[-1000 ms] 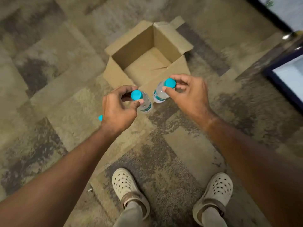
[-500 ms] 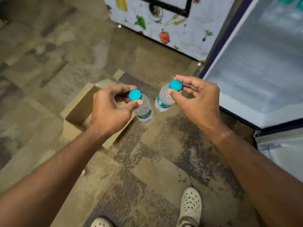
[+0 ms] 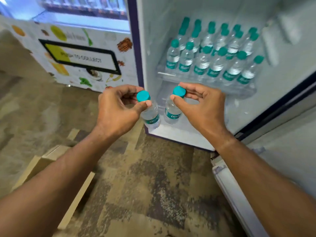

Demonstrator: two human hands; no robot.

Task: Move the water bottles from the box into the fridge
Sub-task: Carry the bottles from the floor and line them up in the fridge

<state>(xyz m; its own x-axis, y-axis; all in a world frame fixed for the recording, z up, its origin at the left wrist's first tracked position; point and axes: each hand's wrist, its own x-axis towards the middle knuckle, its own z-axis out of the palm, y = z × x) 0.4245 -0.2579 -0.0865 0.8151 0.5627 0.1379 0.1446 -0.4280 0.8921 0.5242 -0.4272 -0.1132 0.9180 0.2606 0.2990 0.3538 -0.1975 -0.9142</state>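
Head view, looking down past my two bare forearms toward an open fridge [image 3: 153, 48]. My left hand [image 3: 116, 110] pinches the neck of a small water bottle [image 3: 151, 115] just under its teal cap, thumb and fingers curled round it. My right hand [image 3: 203, 106] pinches a second bottle [image 3: 171, 112] the same way. Both bottles hang side by side, close but apart, in front of the fridge's lower opening, above its white floor edge.

Inside the fridge, a clear shelf [image 3: 166, 74] holds rows of matching bottles [image 3: 213, 52] with teal caps and teal labels, standing upright and packed close together.

To the left of the fridge stands a white machine [image 3: 77, 55] printed with fruit and vegetable pictures and a black-framed flap. The cardboard box [image 3: 42, 161] sits on the mottled carpet [image 3: 145, 185] at lower left, partly hidden under my left forearm. The fridge door's edge [image 3: 230, 185] runs along the right.
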